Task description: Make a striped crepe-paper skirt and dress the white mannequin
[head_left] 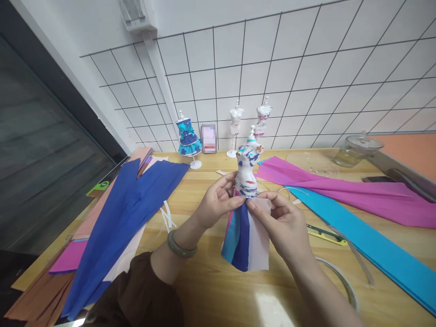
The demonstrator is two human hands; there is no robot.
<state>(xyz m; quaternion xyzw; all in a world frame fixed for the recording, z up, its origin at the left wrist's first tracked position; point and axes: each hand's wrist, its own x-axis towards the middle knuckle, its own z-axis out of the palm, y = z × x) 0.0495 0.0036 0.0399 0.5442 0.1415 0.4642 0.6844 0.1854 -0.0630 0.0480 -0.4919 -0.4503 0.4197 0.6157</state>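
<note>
A small white dress form (245,174), smeared with blue, red and pink marks, is held upright in front of me. From its waist hangs a paper skirt (240,238) with pink, light blue, dark blue and pale panels. My left hand (220,200) grips the form at the hips, its thumb pressing on the top of the skirt. With thumb and fingers, my right hand (282,220) pinches the upper edge of the pale pink panel (259,240) at the waist. The form's base is hidden behind the skirt and hands.
Blue crepe paper (116,222) lies left over other coloured sheets; magenta (340,190) and light blue paper (361,245) lie right. A yellow-green cutter (327,235) rests near my right forearm. At the back stand a dressed form (189,138), a phone (209,139), and bare forms (235,120).
</note>
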